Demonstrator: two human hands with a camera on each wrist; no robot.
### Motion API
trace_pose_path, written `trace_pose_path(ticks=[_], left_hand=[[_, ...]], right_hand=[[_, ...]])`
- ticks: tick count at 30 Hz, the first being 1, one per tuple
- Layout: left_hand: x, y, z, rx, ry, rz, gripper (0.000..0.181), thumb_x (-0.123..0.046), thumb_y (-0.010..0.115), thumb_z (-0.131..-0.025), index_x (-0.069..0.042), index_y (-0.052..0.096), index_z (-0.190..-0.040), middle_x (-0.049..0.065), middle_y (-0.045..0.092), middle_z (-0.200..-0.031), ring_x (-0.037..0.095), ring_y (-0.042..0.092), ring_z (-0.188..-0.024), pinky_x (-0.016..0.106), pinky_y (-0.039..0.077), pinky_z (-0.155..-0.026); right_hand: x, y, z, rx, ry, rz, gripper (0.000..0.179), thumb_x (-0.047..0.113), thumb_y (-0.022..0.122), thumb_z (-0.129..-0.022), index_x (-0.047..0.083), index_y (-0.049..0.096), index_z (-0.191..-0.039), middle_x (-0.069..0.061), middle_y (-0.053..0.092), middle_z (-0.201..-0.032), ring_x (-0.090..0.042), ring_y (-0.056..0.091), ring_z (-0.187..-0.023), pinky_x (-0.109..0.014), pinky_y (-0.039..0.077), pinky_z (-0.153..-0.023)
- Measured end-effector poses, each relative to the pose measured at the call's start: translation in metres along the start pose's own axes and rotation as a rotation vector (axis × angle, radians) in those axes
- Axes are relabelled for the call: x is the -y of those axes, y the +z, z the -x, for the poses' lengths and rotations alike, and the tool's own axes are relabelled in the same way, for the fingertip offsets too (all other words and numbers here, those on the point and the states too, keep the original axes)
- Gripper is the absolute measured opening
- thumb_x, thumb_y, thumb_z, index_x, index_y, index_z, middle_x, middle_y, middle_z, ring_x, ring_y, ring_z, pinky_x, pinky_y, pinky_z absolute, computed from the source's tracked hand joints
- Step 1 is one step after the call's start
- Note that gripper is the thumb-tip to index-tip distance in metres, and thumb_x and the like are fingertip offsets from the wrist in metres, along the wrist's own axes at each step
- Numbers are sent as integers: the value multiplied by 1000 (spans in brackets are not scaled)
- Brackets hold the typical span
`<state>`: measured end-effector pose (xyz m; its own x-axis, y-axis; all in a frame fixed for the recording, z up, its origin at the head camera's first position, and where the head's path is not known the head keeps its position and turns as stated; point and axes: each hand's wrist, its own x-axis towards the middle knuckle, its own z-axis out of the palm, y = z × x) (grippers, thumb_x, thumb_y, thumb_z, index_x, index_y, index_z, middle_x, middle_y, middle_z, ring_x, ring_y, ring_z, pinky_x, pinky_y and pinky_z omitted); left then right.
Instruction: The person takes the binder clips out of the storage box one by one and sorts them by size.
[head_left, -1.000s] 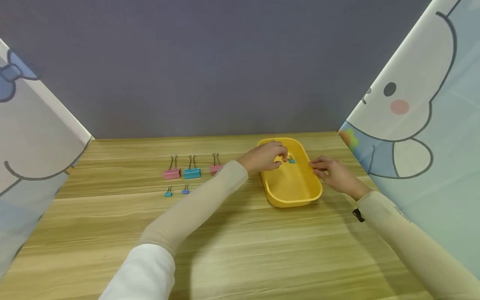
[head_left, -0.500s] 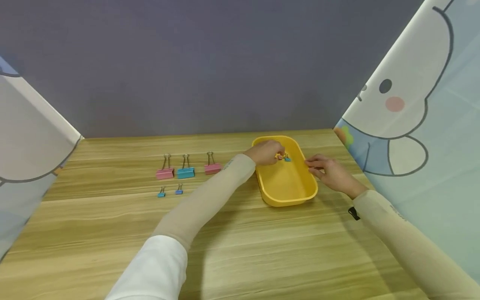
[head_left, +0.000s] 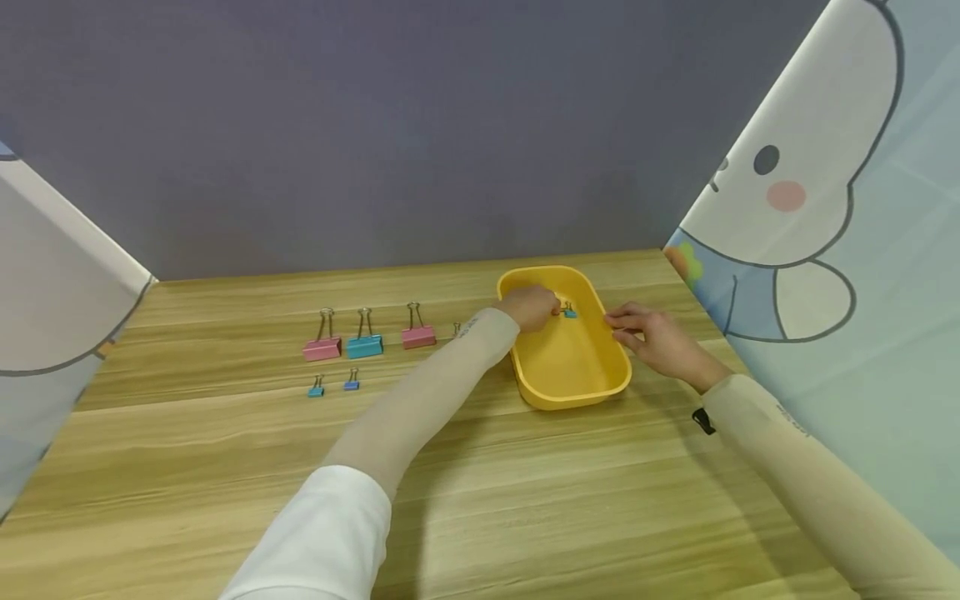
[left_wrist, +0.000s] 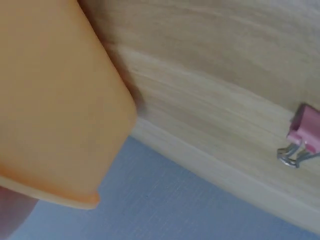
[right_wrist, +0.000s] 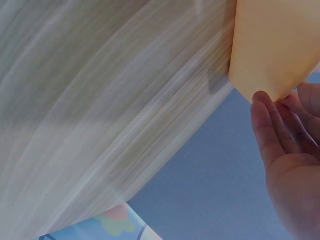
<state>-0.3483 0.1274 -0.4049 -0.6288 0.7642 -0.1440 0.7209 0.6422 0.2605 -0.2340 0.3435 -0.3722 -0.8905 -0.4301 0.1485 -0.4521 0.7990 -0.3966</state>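
1. My left hand is reaching into the yellow plastic tray, over its far left part, fingers bent downward. The tips are mostly hidden in the head view, so honestly I can't tell how far apart they are or whether they've got hold of anything.
2. Right by those fingertips, on the tray floor, there's a small teal binder clip.
3. My right hand is pinching the tray's right rim, thumb and fingers close together with only a slight bend in them.
4. The tray sits on the wood-grain table, toward the back edge and right of all the loose clips.
5. Back row of those, left to right: a large pink binder clip, a large teal binder clip and a second large pink clip, handles pointing away from me. Just past them a small clip pokes out from behind my left sleeve, mostly covered.
6. Closer to me: a tiny teal clip and a tiny blue clip, side by side, not touching.
7. Behind everything is a dark grey backdrop, with a cartoon-print sheet on the right.
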Motion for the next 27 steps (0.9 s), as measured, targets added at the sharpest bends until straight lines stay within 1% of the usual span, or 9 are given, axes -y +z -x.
trace_pose_path(ticks=[2, 5, 7, 9, 10, 12, 19, 24, 27], left_hand=[[0, -1, 1, -7, 3, -3, 33, -5, 54, -96, -17, 62, -126, -2, 59, -125, 15, 53, -115, 25, 44, -92], [-3, -3, 3, -2, 6, 0, 17, -9, 52, -97, -11, 67, -105, -2, 61, -98, 11, 55, -89, 20, 44, -75], [-5, -5, 5, -6, 15, 1, 13, -7, 53, -96, -10, 64, -93, -3, 54, -83, 9, 48, -76, 20, 39, -65], [-5, -5, 6, -10, 26, -5, 12, -4, 53, -95, -9, 60, -86, -2, 45, -76, 10, 40, -69, 22, 35, -60], [-6, -6, 7, -15, 38, -13, 12, -2, 53, -94, -9, 61, -89, -2, 46, -77, 10, 42, -70, 21, 35, -61], [-7, -5, 7, -27, 46, -21, 13, 0, 54, -93, -10, 60, -87, -4, 46, -75, 9, 41, -68, 21, 35, -60], [-10, -1, 4, -33, 34, -7, 31, -4, 52, -96, -14, 44, -68, -2, 37, -64, 10, 33, -58, 20, 32, -54], [-11, -1, 2, -58, 9, -16, 29, -4, 53, -95, -13, 47, -68, -2, 40, -63, 10, 35, -58, 21, 36, -56], [-12, 1, 1, -66, -4, -60, 24, -9, 52, -97, -12, 54, -73, -2, 46, -66, 11, 41, -61, 21, 39, -58]], right_hand=[[0, 0, 0, -3, -3, 2, 27, -2, 61, -90, -10, 62, -116, -17, 59, -114, -32, 59, -101, -42, 51, -77], [-1, 0, -1, -10, -8, 2, 27, -3, 61, -89, -10, 63, -115, -17, 59, -114, -32, 59, -101, -42, 51, -77], [-1, 0, 0, -14, -9, -1, 27, -3, 62, -89, -10, 63, -115, -17, 59, -113, -31, 59, -100, -41, 52, -76], [0, 1, 0, -19, -12, -1, 26, -4, 62, -88, -10, 63, -114, -17, 60, -113, -31, 60, -99, -41, 52, -75], [0, 1, 0, -20, -12, 0, 26, -4, 62, -88, -10, 63, -114, -16, 60, -112, -31, 60, -98, -40, 52, -75], [0, 1, 0, -26, -17, 0, 26, -5, 63, -87, -10, 63, -113, -17, 60, -112, -31, 60, -98, -40, 52, -75], [1, 1, 1, -40, -38, -7, 27, -6, 64, -86, -11, 64, -112, -18, 60, -111, -32, 61, -98, -41, 52, -76], [0, 1, 1, -44, -37, -8, 26, -6, 64, -86, -11, 64, -112, -17, 61, -110, -32, 60, -98, -41, 52, -76], [-1, 1, 1, -39, -33, -3, 26, -5, 64, -86, -11, 64, -112, -17, 61, -111, -32, 60, -99, -42, 51, -77]])
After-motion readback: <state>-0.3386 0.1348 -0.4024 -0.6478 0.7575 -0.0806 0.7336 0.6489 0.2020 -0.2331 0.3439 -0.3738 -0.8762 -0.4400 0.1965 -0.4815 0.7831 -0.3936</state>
